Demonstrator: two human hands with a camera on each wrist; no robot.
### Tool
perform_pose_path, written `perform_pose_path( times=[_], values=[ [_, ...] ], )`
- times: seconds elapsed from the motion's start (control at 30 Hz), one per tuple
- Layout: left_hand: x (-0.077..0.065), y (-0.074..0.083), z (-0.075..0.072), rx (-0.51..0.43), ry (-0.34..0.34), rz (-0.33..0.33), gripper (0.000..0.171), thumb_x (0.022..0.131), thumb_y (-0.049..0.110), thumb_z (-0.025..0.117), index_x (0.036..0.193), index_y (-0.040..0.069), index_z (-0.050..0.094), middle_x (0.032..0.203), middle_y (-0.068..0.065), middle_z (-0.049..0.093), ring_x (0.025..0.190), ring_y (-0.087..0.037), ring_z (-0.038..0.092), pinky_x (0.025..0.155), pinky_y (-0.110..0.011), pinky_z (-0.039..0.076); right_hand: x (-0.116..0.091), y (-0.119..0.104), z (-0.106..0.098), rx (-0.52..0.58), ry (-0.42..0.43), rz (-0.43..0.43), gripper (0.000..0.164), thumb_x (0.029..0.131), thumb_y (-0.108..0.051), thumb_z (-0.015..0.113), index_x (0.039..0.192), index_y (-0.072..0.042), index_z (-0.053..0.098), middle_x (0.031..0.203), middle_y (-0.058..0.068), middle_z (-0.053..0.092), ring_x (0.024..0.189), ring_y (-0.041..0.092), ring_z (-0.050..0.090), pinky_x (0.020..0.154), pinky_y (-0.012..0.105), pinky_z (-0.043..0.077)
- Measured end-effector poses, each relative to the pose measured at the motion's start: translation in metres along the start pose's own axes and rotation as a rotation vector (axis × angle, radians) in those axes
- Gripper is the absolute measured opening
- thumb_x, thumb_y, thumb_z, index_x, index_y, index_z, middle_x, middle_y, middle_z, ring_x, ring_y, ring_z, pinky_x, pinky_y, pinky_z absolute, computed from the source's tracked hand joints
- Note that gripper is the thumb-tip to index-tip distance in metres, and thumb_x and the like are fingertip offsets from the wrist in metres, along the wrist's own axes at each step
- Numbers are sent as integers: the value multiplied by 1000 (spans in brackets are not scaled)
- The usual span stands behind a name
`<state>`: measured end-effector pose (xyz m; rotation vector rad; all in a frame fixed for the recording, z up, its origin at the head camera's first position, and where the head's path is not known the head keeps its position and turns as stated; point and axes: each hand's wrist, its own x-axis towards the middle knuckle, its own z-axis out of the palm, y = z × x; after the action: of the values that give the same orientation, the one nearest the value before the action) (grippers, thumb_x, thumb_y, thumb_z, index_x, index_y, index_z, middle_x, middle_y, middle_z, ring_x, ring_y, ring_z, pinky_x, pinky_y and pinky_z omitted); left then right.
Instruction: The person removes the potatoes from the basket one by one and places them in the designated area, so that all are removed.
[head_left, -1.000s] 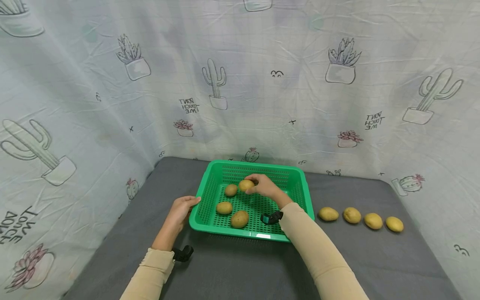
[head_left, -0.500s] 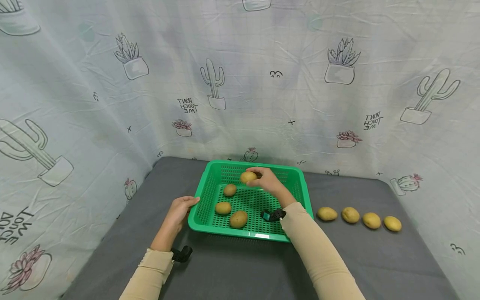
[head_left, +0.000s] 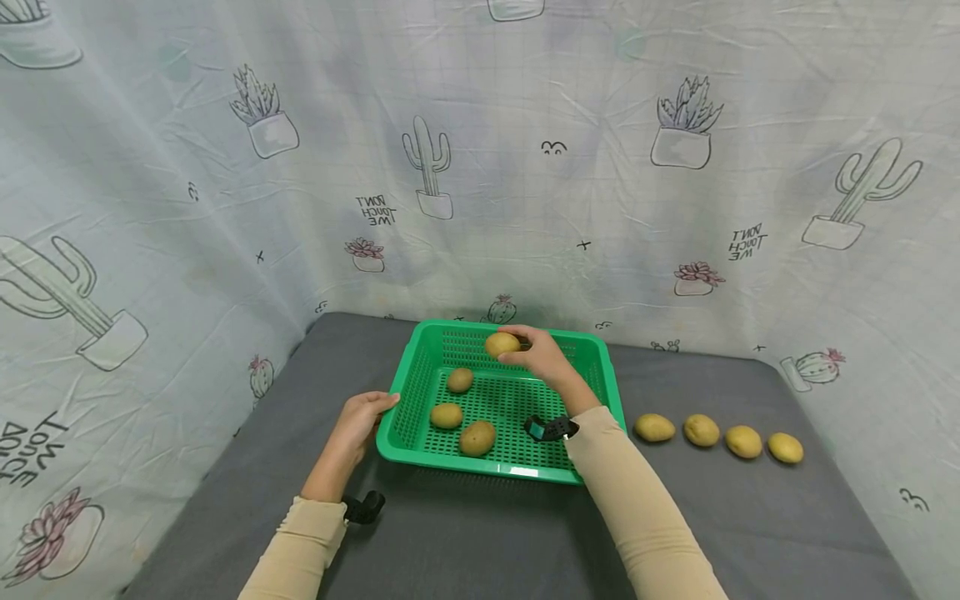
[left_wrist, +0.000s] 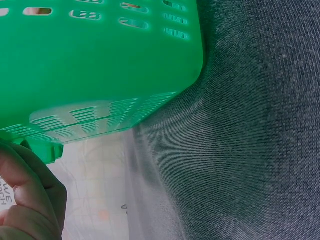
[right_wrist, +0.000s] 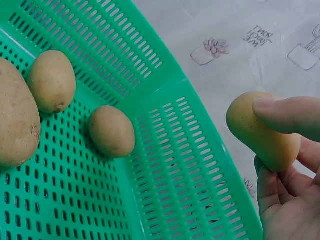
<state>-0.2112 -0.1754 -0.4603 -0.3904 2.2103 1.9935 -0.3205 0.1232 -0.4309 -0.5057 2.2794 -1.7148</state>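
Observation:
A green plastic basket [head_left: 498, 467] with slotted walls stands on the grey cloth. My left hand [head_left: 362, 423] grips its left rim, thumb on top; in the left wrist view the curled fingers [left_wrist: 35, 190] show at the rim. Over the back part of the basket, my right hand [head_left: 543, 358] pinches a yellow potato [head_left: 502, 344] between thumb and fingers. That potato [right_wrist: 260, 127] is seen close in the right wrist view. Inside the basket lie a small potato [head_left: 460, 380], another potato [head_left: 446, 416] and a larger, browner potato [head_left: 477, 437], all in its left half.
To the basket's right, several potatoes lie in a row on the grey cloth [head_left: 720, 508], from the nearest potato [head_left: 654, 427] to the farthest potato [head_left: 785, 447]. A pale curtain [head_left: 495, 167] printed with cacti hangs behind and along both sides.
My right hand has lifted the yellow potato up from the basket floor and carried it toward the back rim, slightly right. The left hand stays on the rim.

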Motion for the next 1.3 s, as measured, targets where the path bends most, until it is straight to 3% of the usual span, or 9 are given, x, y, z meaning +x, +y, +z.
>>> perform_pose_path(
  times=[0.4, 0.53, 0.7, 0.93, 1.13, 1.3],
  values=[
    [2, -1, 1, 3, -1, -3, 35, 96, 24, 57, 115, -6, 58, 68, 5, 57, 56, -8, 50, 58, -26, 45, -9, -9, -2, 30, 3, -88, 58, 86, -9, 70, 139, -3, 46, 134, 20, 49, 113, 36, 55, 93, 54, 45],
    [3, -2, 3, 5, 2, -11, 33, 96, 22, 57, 114, -5, 59, 67, 5, 57, 54, -8, 50, 58, -27, 45, -15, -14, -4, 26, 13, -88, 57, 86, -10, 70, 138, -5, 48, 133, 20, 50, 113, 35, 56, 91, 47, 48],
    [2, -2, 3, 3, 2, -5, 34, 96, 23, 57, 114, -6, 59, 67, 4, 57, 55, -8, 50, 58, -27, 46, -17, -13, -5, 37, 28, -98, 55, 86, -9, 71, 137, -7, 50, 132, 18, 52, 111, 34, 57, 91, 50, 48],
    [2, -3, 2, 21, 1, -4, 33, 96, 23, 57, 113, -5, 59, 68, 4, 56, 55, -8, 49, 58, -27, 45, -30, -25, -4, -2, 11, -132, 56, 86, -11, 71, 137, -5, 49, 133, 17, 51, 109, 33, 58, 83, 36, 51],
    [2, -2, -1, 28, -3, -9, 34, 96, 22, 56, 116, -5, 58, 64, 5, 54, 53, -8, 46, 58, -26, 44, -46, -39, -4, -30, 4, -169, 55, 86, -11, 71, 136, -4, 50, 133, 18, 49, 105, 33, 57, 80, 35, 51],
    [2, 0, -2, 33, -6, -7, 35, 97, 23, 56, 115, -6, 59, 61, 6, 52, 50, -8, 41, 56, -26, 42, -58, -45, -6, -80, 24, -209, 55, 85, -12, 72, 135, -3, 51, 127, 17, 52, 103, 29, 56, 82, 40, 49]
  ],
)
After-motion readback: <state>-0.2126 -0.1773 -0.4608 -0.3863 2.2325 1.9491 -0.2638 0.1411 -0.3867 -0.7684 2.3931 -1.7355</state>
